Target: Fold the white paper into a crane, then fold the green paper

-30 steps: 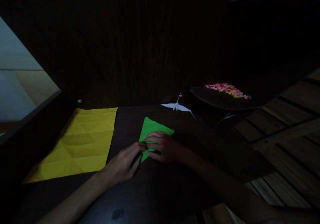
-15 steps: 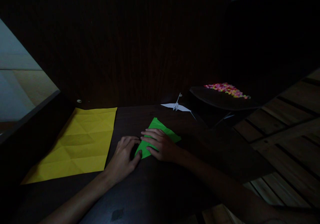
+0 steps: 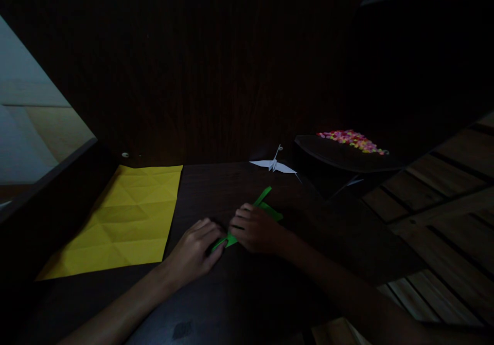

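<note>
A sheet of green paper (image 3: 272,211) lies on the dark wooden desktop, partly under my hands. Its far-left edge is raised in a narrow strip. My left hand (image 3: 199,243) pinches the paper's near-left corner between thumb and fingers. Across the middle of the sheet, my right hand (image 3: 255,229) has its fingers curled round the raised edge; the fingertips and the paper beneath are hidden. Just beyond the hands sits a white folded paper crane (image 3: 273,165) with its wings spread.
A large creased yellow sheet (image 3: 141,214) lies flat on the left, beside a dark side board (image 3: 50,191). At right, a curved dark shelf (image 3: 332,155) carries a pile of small pink, red and yellow pieces (image 3: 353,140). Slatted wood (image 3: 451,175) shows beyond the desk's right edge.
The green paper's far-left edge has been lifted and turned inward. My right hand's fingers have gone from spread flat to curled, and my left hand has moved slightly right, closing on the corner.
</note>
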A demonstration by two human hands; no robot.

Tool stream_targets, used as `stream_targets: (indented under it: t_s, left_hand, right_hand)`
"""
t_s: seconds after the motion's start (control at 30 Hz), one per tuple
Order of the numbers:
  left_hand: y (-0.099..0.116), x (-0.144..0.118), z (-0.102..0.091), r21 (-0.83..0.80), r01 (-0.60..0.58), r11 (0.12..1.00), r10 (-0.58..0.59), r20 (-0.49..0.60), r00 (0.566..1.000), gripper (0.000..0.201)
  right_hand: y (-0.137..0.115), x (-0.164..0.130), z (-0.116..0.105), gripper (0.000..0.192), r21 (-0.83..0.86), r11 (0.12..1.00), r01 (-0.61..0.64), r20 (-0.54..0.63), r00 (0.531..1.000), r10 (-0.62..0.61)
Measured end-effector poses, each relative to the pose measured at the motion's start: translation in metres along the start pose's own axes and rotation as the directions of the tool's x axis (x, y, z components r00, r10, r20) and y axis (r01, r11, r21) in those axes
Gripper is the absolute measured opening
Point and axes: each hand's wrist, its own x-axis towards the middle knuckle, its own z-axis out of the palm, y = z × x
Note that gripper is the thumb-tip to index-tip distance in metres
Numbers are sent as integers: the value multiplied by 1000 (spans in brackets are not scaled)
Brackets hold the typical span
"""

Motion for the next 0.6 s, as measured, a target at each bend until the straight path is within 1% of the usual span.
stream_targets:
  t_s: [0.07,0.17,0.3,0.37,0.43,0.53,0.6]
  left_hand:
    - [0,-1,-1,53,-49,997,48,25,999,15]
    - [1,-2,-2,130,-105,986,101,38,994,17]
    - [-1,-3,-2,220,-148,964,142,42,989,16]
    - [-3,-3,-2,256,-146,956,141,38,989,18]
    - [-6,-3,-2,285,-135,949,135,19,991,22]
    - [-9,-2,-2,319,-106,942,115,-10,993,24]
    - [-10,-2,-2,335,-91,938,100,-8,995,24]
  right_hand:
    - [-1,-3,-3,10,14,1000,-8,34,999,8]
    - [-3,-5,-9,13,34,999,-30,32,999,29]
    - [-8,-6,-14,28,35,998,-55,31,998,54]
    - [-9,-5,-12,30,11,998,-64,31,998,63]
    - [-10,-4,-8,27,-11,996,-84,14,996,85]
    - [-9,-4,-1,25,-9,990,-138,-7,990,138]
    - [-9,-4,2,26,7,984,-180,-1,984,180]
